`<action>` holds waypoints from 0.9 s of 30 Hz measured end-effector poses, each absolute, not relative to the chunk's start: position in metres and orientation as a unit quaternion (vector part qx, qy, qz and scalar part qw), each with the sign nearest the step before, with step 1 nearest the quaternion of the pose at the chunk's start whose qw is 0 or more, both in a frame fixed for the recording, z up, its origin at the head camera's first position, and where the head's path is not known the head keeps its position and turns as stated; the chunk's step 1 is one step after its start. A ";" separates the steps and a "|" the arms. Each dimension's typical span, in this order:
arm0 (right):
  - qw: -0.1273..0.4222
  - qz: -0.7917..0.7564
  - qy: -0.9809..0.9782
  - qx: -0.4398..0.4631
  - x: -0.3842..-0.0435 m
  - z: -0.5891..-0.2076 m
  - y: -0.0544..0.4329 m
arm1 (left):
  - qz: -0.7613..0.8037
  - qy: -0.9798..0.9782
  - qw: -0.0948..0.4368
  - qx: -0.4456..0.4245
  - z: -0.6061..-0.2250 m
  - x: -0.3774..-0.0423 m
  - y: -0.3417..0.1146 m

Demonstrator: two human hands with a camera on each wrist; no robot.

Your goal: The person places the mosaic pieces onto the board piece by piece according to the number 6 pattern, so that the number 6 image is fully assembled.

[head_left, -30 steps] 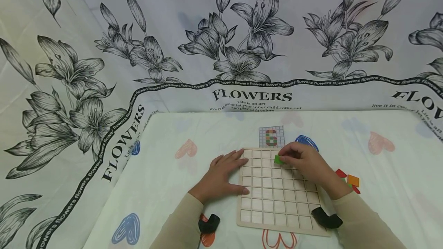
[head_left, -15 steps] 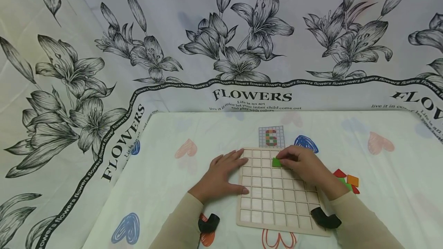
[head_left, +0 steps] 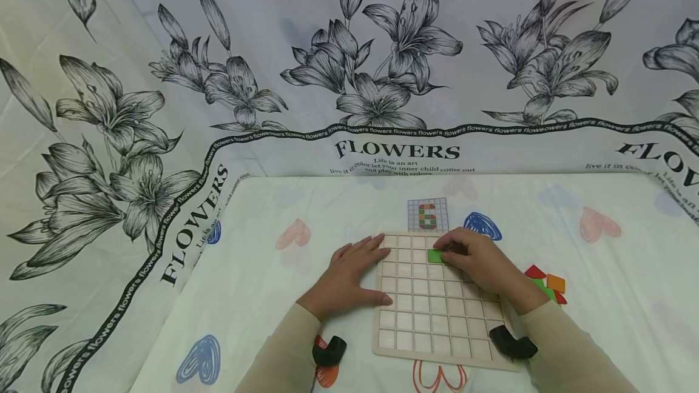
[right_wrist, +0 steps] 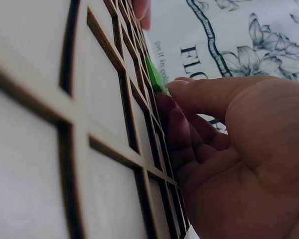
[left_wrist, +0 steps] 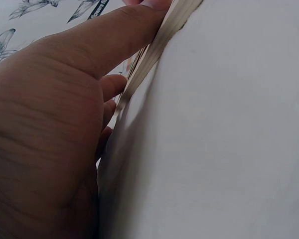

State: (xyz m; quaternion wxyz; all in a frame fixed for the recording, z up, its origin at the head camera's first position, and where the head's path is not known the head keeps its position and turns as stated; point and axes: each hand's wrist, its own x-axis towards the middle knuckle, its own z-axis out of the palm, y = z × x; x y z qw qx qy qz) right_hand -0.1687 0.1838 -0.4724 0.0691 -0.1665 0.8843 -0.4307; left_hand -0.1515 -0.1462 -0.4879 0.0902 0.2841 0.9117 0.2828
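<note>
A light wooden grid board (head_left: 404,321) lies on the table. My left hand (head_left: 349,275) rests along its left side, fingers spread and straight, with the thumb and fingertips over the rim. Near the board's far edge, my right hand (head_left: 475,256) pinches a small green square tile (head_left: 434,256) between thumb and finger. The tile sits at a cell in the second row from the back. In the right wrist view, the green tile (right_wrist: 155,75) is slightly tilted against the grid, its near end at the thumb tip. The other right fingers are curled beneath the palm.
Behind the board lies a pattern card (head_left: 428,215) with a coloured figure on a grid. Several loose red, orange and green tiles (head_left: 556,284) lie beyond the right forearm. A floral cloth (head_left: 306,77) hangs behind the table.
My right hand has shifted slightly left with the green tile, which has gone from tilted to lying flatter over a cell. My left hand has stayed in place.
</note>
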 end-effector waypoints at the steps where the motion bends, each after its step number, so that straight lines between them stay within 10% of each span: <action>1: 0.068 -0.431 0.884 -0.167 -0.169 -0.472 0.184 | 0.284 0.912 0.090 0.283 -0.488 -0.152 -0.146; 27: 0.089 -0.501 0.847 -0.152 -0.168 -0.470 0.184 | 0.285 0.911 0.096 0.282 -0.487 -0.151 -0.146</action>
